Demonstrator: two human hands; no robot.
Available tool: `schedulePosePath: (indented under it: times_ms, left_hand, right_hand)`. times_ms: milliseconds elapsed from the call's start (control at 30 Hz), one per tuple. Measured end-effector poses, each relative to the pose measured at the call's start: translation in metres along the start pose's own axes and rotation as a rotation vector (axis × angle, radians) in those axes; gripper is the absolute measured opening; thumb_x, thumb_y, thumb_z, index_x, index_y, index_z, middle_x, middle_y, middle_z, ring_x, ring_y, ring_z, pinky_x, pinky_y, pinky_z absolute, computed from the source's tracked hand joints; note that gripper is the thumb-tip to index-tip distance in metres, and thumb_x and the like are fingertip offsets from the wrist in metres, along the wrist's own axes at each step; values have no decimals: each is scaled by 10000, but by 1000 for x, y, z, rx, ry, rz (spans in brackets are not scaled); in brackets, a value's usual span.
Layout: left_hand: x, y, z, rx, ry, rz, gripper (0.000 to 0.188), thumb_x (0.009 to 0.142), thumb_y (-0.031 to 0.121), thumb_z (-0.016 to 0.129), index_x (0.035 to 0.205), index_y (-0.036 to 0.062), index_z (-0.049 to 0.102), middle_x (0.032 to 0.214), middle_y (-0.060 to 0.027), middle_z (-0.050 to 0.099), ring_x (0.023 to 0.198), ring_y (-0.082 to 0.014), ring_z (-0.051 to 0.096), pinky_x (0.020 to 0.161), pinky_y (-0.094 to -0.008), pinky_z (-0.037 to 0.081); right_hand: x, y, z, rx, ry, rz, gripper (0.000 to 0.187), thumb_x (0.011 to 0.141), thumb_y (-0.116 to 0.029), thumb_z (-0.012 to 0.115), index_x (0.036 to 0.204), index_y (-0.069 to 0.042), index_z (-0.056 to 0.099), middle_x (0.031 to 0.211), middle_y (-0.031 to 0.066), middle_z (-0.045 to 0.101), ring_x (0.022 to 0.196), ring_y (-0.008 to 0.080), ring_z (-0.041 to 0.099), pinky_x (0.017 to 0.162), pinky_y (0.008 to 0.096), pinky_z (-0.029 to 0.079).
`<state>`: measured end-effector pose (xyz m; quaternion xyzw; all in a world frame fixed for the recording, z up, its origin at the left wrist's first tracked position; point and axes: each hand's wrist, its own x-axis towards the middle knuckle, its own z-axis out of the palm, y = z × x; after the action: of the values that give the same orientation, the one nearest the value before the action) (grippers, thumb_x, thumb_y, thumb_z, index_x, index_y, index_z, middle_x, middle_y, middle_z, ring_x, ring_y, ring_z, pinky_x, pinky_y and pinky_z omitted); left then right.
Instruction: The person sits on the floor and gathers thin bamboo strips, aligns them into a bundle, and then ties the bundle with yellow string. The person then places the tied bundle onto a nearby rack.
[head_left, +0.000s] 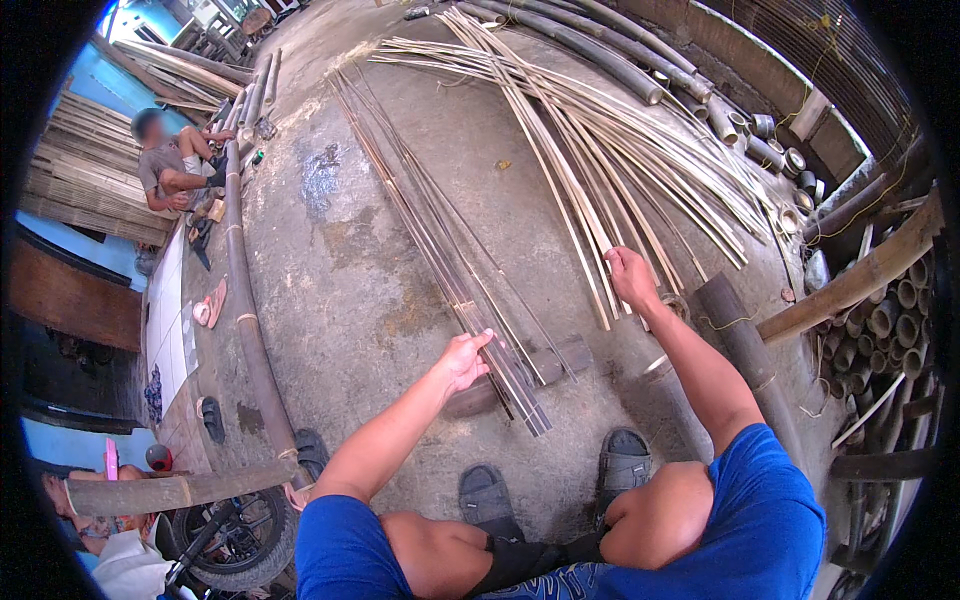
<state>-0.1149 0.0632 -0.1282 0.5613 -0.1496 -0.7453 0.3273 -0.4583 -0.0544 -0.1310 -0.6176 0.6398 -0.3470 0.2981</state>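
My left hand [466, 362] is closed round the near part of a narrow bundle of dark bamboo strips [448, 282], its thumb lying on top. The strips run away from me along the concrete, and their near ends rest across a short dark wooden block [565, 358]. To the right, my right hand [632, 277] is closed in a pinch at the near part of a pale bamboo strip [597, 232]. That strip lies at the left side of a large fanned-out pile of pale bamboo strips [655, 170]. How many strips the fingers hold is hidden.
Whole bamboo poles [590, 40] lie at the far right, with cut bamboo pieces [890, 315] stacked nearer. A thick bamboo pole [245, 300] runs along the left. Beyond it, a person [175, 165] sits near the wall. A motorcycle wheel [235, 540] stands at the lower left.
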Motion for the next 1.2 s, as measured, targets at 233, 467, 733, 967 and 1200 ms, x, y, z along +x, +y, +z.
schedulePosePath:
  times_ms: [233,467,733,967,1200]
  left_hand:
    - [-7,-1,-4,-55,-5,41,230,978,221,618,1115,45,563,1062,-125,652,950,-281,683,829,-470,588]
    - [-5,2,-3,-74,-86,65,258,997,241,584,1121,16,559,1022,-140,673,940,-272,698,809,-408,601]
    - [-11,5,-1,34,1,55,300,1012,238,549,1188,-5,540,1125,-188,668,954,-290,694,816,-415,595]
    - [-14,4,-6,49,36,17,296,1013,226,549,1182,-18,537,1138,-213,663,978,-312,689,842,-431,593]
    - [-6,2,-8,47,34,-23,294,1013,246,552,1191,11,546,1152,-183,664,993,-287,685,844,-405,586]
  right_hand:
    - [4,-17,1,-706,13,-209,603,922,-358,622,1381,-2,460,1162,309,600,1084,408,589,944,500,477]
    - [-81,-129,51,376,-1074,274,650,944,-377,618,1403,51,449,1209,295,616,1065,370,633,925,433,502]
    - [-43,-126,8,140,-287,-100,390,942,-259,641,1261,-36,607,960,239,708,899,313,707,801,405,544]
    - [40,-47,-62,-153,-114,-348,337,934,-180,600,1238,-39,630,1120,222,675,1010,385,666,872,427,528]
    - [117,15,-156,-581,-16,-199,282,960,-287,489,1132,-102,615,1062,235,666,993,418,636,850,515,497]
